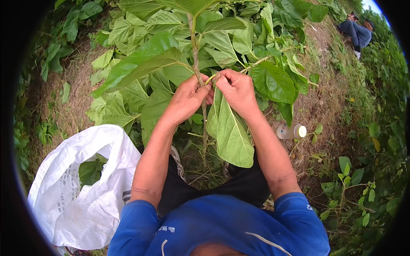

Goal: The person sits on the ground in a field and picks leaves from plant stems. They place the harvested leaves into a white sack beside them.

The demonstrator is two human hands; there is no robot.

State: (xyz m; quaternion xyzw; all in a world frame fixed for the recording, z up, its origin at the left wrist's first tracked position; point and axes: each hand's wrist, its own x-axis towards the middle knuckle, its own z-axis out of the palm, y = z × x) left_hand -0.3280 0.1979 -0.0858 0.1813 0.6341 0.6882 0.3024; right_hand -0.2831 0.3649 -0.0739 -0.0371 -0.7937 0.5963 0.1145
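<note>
My left hand (pixel 185 100) grips an upright brown woody stem (pixel 196 59), its fingers curled behind it and the thumb in front. Between my hands runs a short green leaf stalk (pixel 209 79), one end at the left thumb. My right hand (pixel 239 91) pinches the other end between thumb and bent forefinger. Large green leaves (pixel 235 140) hang beneath the right hand, their lower tips over my lap. More broad leaves (pixel 141 70) grow from the stem above my hands. The right fingertips are partly hidden by the knuckles.
A white woven sack (pixel 93 220) bearing print stands with its mouth wide at my left, leaves (pixel 91 172) inside. On the ground to the right lies a clear plastic bottle (pixel 288 131) with a pale cap. Cut leafy branches (pixel 262 60) are heaped ahead. A person (pixel 355 32) sits far right.
</note>
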